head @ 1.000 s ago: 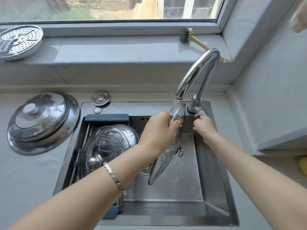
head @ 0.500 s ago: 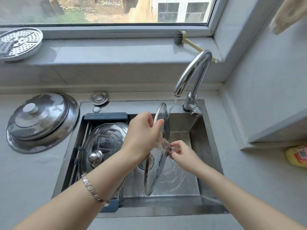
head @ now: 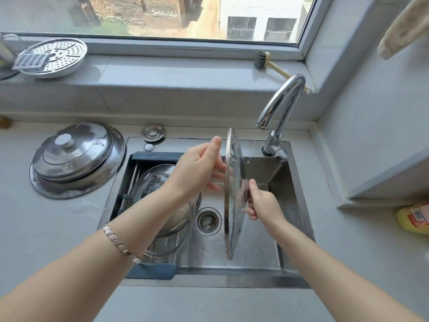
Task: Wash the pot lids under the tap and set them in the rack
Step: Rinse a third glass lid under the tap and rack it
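Daylight from the window falls on a grey tabletop [head: 46, 228] and its steel sink [head: 255, 256]. We hold the glass lid [head: 233, 194] on edge above the basin, its rim running near to far and its low edge close to the sink floor. We judge this lets the water shed straight down toward the drain [head: 207, 220].

Our right hand [head: 262, 205] is curled tight at the middle of the lid's right face, presumably round a knob we cannot see. Our left hand [head: 197, 168] lies against the left face with fingers fairly straight and thumb lifted, steadying rather than gripping.

Far right, the tap [head: 283, 105] gives only a thin trickle, falling just past the lid's far edge. Left in the basin sits the blue-framed rack [head: 153, 156], bearing other glass lids [head: 162, 194] — room for this one looks scant, so it may have to lean on them. Two steel lids [head: 74, 159] lie stacked on the tabletop further left, and a brush [head: 271, 63] rests on the sill.
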Demonstrator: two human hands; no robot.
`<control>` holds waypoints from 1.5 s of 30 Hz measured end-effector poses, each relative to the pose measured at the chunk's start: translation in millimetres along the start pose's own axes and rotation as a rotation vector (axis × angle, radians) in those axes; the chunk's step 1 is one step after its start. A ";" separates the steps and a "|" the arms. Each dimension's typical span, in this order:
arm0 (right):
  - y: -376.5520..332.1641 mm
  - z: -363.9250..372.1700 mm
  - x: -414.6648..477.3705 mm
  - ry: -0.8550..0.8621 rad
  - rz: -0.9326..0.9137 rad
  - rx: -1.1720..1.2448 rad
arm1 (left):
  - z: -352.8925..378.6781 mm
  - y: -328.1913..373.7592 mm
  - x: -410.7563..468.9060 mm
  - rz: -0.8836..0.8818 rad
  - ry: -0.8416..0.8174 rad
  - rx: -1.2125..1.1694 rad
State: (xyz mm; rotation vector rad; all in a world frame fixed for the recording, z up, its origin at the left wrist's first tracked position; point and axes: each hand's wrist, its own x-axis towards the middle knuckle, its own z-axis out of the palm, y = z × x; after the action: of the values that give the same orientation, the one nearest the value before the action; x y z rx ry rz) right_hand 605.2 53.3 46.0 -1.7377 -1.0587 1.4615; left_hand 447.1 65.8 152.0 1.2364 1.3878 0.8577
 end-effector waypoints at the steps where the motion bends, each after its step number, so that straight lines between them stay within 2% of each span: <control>1: -1.5 -0.2 -2.3 0.002 -0.016 0.017 | -6.5 -2.8 -4.3 -0.011 0.000 0.005; 4: -5.1 -0.4 -7.4 0.026 -0.059 0.046 | -25.1 -23.8 -16.5 -0.060 0.008 0.099; 9: -6.5 3.8 -11.4 0.073 -0.100 -0.181 | -57.8 -67.1 -35.4 -0.181 0.024 0.171; 18: -76.7 57.6 -10.6 -0.070 -0.218 -1.052 | -133.3 -143.0 -44.4 -0.364 0.213 0.248; 22: -112.1 109.9 3.4 -0.132 -0.275 -1.444 | -155.2 -161.6 -40.1 -0.384 0.195 0.222; 27: -124.4 179.5 26.5 -0.228 -0.372 -1.706 | -170.7 -183.4 -26.3 -0.416 0.145 0.235; 37: -111.3 248.5 70.1 -0.283 -0.377 -1.901 | -184.2 -213.2 -7.8 -0.515 0.090 0.170; 41: -98.9 262.1 78.4 -0.339 -0.339 -1.879 | -189.0 -222.0 -3.3 -0.519 0.087 0.140; 45: -90.2 256.7 87.1 -0.347 -0.231 -1.744 | -189.0 -227.8 1.9 -0.513 0.057 0.196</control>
State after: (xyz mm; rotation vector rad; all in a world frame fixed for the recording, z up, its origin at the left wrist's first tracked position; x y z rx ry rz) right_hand 342.5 164.7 32.7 -2.0819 -3.1157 0.4337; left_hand 212.4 42.5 -26.9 0.9324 1.7628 0.4089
